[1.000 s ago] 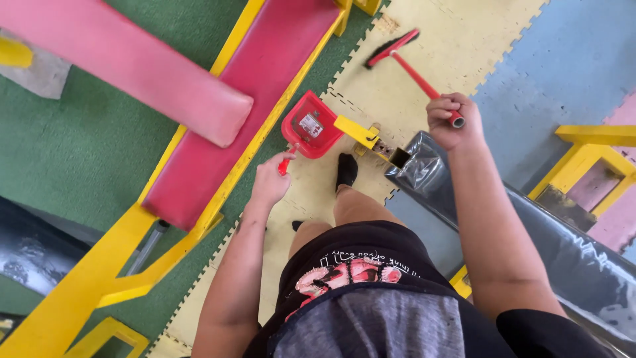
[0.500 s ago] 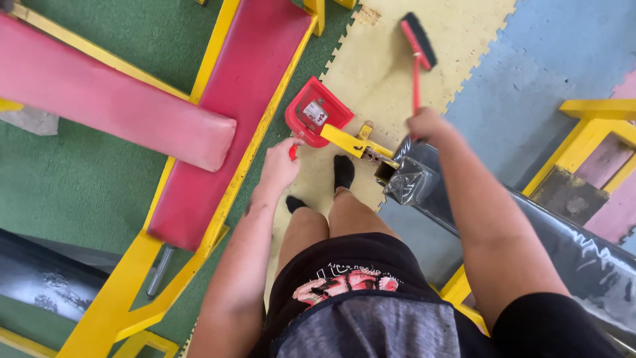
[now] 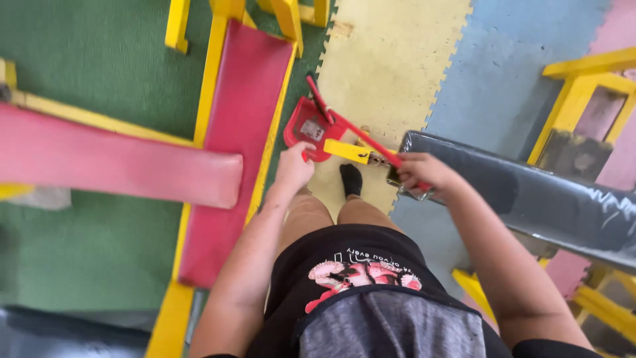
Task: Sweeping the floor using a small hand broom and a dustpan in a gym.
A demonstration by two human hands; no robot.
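Dustpan [image 3: 308,126] sits on the yellow mat's [image 3: 391,59] left edge, its handle gripped by the left hand [image 3: 295,166]. The right hand [image 3: 417,174] grips the red broom [image 3: 351,126]; short strokes with the pan's lip flat would serve best.

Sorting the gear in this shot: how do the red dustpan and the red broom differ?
The dustpan is a broad scoop resting on the yellow mat; the broom is a thin stick slanting across it. The left hand holds the dustpan's short handle; the right hand grips the broom's long one. Both are red plastic.

Gym, padded benches [image 3: 232,132], foam floor mats [image 3: 391,59]
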